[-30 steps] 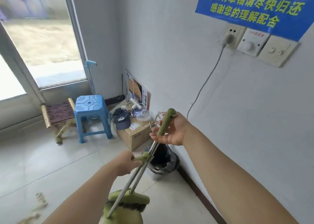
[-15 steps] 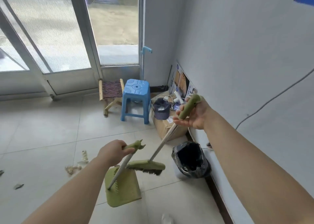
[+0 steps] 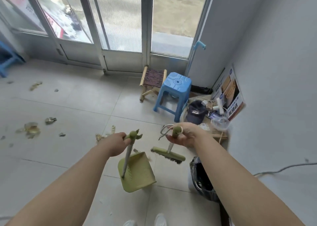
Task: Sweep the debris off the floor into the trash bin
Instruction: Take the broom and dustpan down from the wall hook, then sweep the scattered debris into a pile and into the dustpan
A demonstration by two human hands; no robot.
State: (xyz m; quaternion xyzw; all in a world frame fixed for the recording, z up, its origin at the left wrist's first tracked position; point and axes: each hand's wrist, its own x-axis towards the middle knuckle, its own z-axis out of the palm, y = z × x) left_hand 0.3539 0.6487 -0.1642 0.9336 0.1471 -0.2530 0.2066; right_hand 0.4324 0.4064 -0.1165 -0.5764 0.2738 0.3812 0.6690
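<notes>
My left hand (image 3: 115, 144) grips the top of the long handle of a green dustpan (image 3: 137, 171), which hangs just above the tiled floor in front of me. My right hand (image 3: 186, 134) holds the green grip of a broom; its green brush head (image 3: 169, 154) hangs to the right of the dustpan. A trash bin (image 3: 201, 179) lined with a black bag stands by the right wall, partly hidden behind my right forearm. Debris (image 3: 31, 129) lies scattered on the floor at the left, with more scraps (image 3: 103, 135) just beyond my left hand.
A blue plastic stool (image 3: 175, 91) and a small woven stool (image 3: 153, 81) stand near the glass doors (image 3: 120, 19). A cardboard box (image 3: 217, 136) with a dark cap (image 3: 196, 111) and clutter sits by the right wall. Another blue stool (image 3: 6, 57) is at far left.
The view has swung left and down, away from the wall towards the doors. Broom and dustpan have separated and now hang side by side, with more floor debris in sight.
</notes>
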